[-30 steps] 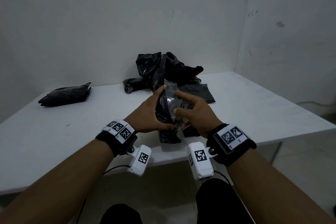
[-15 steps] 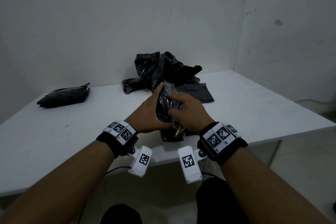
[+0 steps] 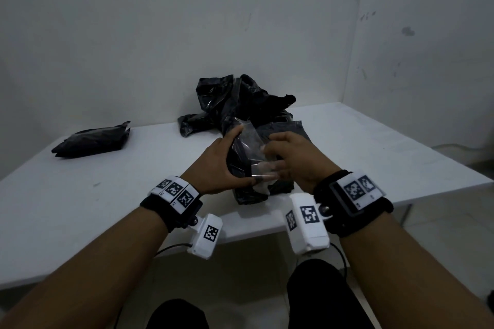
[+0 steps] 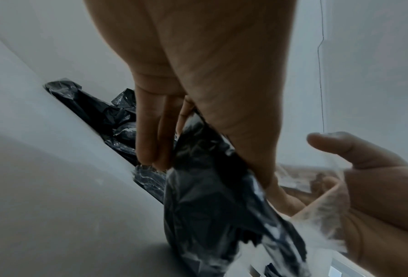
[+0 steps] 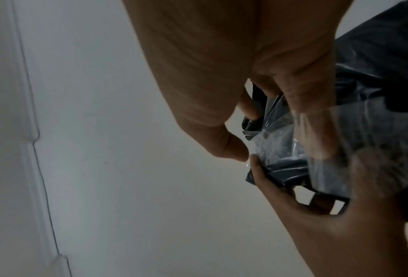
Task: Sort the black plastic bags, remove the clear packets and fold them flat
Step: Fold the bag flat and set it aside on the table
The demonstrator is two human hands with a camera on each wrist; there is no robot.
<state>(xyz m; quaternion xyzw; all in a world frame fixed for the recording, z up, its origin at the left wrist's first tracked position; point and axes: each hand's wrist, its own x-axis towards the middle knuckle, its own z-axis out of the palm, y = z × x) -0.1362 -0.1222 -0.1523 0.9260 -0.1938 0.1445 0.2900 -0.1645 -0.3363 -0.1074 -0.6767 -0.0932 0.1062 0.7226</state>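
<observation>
A: Desk [image 3: 80,208]?
B: White. A heap of crumpled black bags [image 3: 240,107] is seen at the back, a folded bag [image 3: 91,139] far left.
A: Held item?
B: A black bag [image 3: 242,160] is gripped by the left hand [image 3: 213,165] above the near edge.
A: Right hand [image 3: 296,160]?
B: Grip closed on the clear packet [image 3: 250,139] covering that bag.

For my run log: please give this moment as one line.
left hand: grips black bag | right hand: pinches clear packet | loose bag pile: behind | folded bags: far left on table
</observation>
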